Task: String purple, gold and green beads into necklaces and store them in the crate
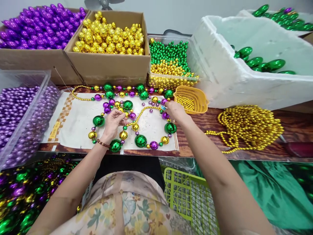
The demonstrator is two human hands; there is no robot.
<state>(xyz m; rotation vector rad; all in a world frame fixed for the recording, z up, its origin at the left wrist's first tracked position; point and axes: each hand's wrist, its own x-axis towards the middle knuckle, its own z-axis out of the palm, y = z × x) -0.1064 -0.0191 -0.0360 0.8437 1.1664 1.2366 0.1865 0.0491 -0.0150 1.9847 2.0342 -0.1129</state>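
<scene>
My left hand [114, 124] pinches the end of a bead string, where a pale thread [124, 121] shows by the fingertips. The bead string [140, 141] carries large green, medium gold and purple balls, with small beads between. A run of small gold beads [144, 109] curves from near my left fingers toward the right hand. My right hand [174, 111] is closed at the string's right side, with a small blue-and-silver tool [163, 107] showing at its fingertips; the rest is hidden. Several loose purple beads [151, 111] lie on the white cloth [73, 127].
Behind stand boxes of purple [31, 62] and gold [105, 67] balls, a clear tub [171, 80] and a white foam box [232, 88]. A yellow basket [204, 101] holds small gold beads. Gold bead strands [251, 129] lie right; a tub of purple beads [46, 81] stands left.
</scene>
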